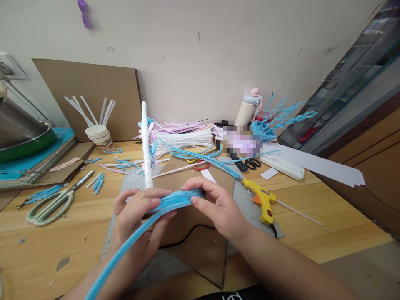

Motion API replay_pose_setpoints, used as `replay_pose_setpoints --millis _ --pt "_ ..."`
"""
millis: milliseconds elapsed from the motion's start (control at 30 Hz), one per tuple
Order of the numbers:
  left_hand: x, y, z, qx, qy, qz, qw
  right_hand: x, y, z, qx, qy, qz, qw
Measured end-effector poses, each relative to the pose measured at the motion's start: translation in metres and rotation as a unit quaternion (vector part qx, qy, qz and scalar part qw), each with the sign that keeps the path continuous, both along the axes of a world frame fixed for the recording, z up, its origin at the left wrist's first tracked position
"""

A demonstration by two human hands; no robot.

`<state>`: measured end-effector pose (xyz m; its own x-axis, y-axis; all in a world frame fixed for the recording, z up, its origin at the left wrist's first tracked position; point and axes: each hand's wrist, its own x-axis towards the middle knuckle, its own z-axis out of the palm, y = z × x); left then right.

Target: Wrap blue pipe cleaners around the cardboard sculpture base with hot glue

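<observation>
Between my two hands is a flat band of blue pipe cleaners (176,200), laid in several close rows. My left hand (140,212) grips its left end, fingers on top and thumb below. At the right end, my right hand (215,204) pinches it between thumb and fingers. One long blue strand trails from the band down past my left wrist to the bottom edge. Just beyond my left hand rises a white wrapped stick (146,146), with small pink, purple and blue pieces beside it; its lower end is hidden behind that hand.
A yellow glue gun (262,200) lies to the right on the grey mat. Green-handled scissors (56,204) rest at left, near a paper cup (99,136) of glue sticks. White pipe cleaners (184,139) and a bottle (247,109) are at the back. Brown cardboard (193,237) lies beneath my hands.
</observation>
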<state>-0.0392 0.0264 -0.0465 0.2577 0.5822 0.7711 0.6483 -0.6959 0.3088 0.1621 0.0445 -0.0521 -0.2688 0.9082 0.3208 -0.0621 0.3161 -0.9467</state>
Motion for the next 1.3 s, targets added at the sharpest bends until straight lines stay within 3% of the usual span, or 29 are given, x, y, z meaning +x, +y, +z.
replay_pose_setpoints --millis 333,567,700,1067,1300 --pt "-0.002 0.001 0.000 0.004 0.016 -0.024 1.000 -0.004 -0.001 -0.003 0.018 -0.004 -0.025 1.000" --pt "-0.004 0.002 -0.006 0.020 0.010 -0.027 0.999 0.000 0.003 -0.010 -0.001 0.081 0.031 0.996" --pt "-0.005 0.002 -0.006 0.017 0.025 -0.025 0.999 0.000 0.000 -0.007 -0.017 0.063 0.034 0.997" --pt "-0.005 -0.006 0.011 -0.009 0.025 -0.077 0.997 -0.004 -0.001 -0.003 -0.024 0.047 0.005 0.999" --pt "-0.006 -0.006 0.012 -0.025 0.006 -0.079 0.997 -0.004 0.000 -0.004 -0.020 0.042 0.003 0.999"
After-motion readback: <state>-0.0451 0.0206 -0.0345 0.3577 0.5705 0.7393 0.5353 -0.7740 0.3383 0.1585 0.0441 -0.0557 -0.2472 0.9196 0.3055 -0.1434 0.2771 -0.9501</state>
